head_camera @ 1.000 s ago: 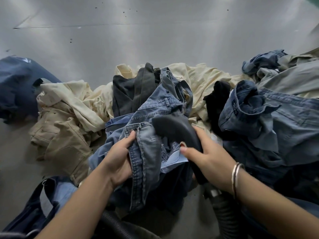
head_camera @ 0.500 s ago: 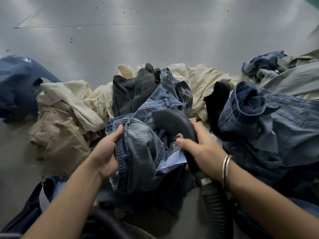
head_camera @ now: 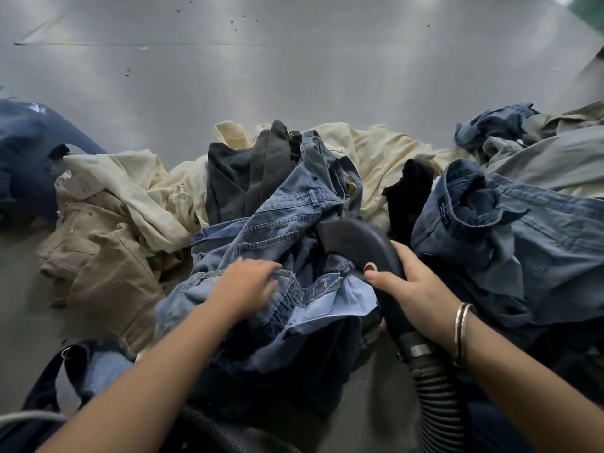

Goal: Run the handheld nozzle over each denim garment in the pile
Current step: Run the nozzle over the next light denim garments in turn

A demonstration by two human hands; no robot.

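Right hand point(head_camera: 416, 286) grips the nozzle point(head_camera: 356, 238) at 5 o'clock; left hand point(head_camera: 248, 282), fingers relaxed, rests on jeans point(head_camera: 281, 223) at 6.

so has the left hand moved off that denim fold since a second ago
Yes. The left hand has let go of the fold and now lies flat on the light denim jeans, further from the khaki trousers.
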